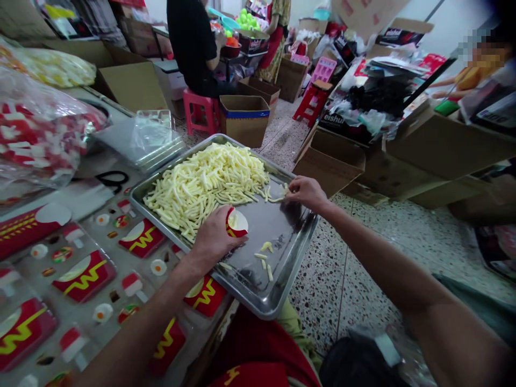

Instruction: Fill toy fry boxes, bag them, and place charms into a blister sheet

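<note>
My left hand (pixel 215 236) is closed around a small red and white french fry carton (pixel 237 221), its opening facing up and to the right. A metal tray (pixel 264 306) lies under both hands, partly over the table's edge. Across its far left side spreads a large pile of pale yellow french fries (pixel 201 183), which look like toy pieces. My right hand (pixel 306 192) is at the tray's right rim, with fingertips pinched on a few fries (pixel 285 189). Several loose fries (pixel 269 271) lie on the tray near me.
Clear packs with red cartons (pixel 84 275) and toy foods cover the table at left. Scissors (pixel 113 180) and a bag of red and white pieces (pixel 40 123) lie beyond. Cardboard boxes (pixel 330 158) stand on the floor. A person in black (pixel 191 48) sits on a pink stool (pixel 201 110).
</note>
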### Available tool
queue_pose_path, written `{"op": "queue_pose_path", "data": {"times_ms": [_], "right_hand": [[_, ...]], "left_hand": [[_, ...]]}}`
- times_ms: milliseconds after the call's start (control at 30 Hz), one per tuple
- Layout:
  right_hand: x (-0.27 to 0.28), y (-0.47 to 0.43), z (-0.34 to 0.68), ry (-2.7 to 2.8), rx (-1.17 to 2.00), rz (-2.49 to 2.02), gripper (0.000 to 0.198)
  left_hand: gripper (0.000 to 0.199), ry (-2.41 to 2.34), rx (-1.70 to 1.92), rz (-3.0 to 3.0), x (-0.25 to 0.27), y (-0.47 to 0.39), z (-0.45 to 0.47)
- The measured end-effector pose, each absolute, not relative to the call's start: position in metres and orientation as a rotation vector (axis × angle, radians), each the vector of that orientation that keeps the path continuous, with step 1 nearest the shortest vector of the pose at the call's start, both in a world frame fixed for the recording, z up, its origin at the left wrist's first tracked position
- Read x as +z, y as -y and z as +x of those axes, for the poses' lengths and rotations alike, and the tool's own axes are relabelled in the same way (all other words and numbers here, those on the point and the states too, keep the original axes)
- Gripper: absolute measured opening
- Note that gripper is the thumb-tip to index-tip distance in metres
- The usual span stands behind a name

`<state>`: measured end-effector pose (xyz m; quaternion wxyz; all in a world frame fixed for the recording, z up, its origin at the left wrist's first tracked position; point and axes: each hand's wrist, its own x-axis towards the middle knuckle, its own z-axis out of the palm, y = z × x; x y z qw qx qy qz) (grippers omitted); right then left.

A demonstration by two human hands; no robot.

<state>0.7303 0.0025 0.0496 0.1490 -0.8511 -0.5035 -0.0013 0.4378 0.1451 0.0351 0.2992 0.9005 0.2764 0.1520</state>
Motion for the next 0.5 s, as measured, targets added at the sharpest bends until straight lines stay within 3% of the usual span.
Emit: {"op": "queue_pose_path", "data": {"times_ms": [267,400,500], "right_hand": [[0.045,0.0,0.671,1.557,0.119,-2.448,0.009],[0.047,0.002,0.632,1.231,0.505,-2.234,0.005],[0.05,-0.01,0.6,1.215,0.539,-2.09,0.008]], "left_hand": [[0.071,-0.824,0.298,2.475,0.032,-0.13,0.447],[0.073,-0.803,0.314,2.509,0.031,-0.121,0.449],[0.067,-0.824,0.468,2.506,0.033,-0.113,0.447]]}}
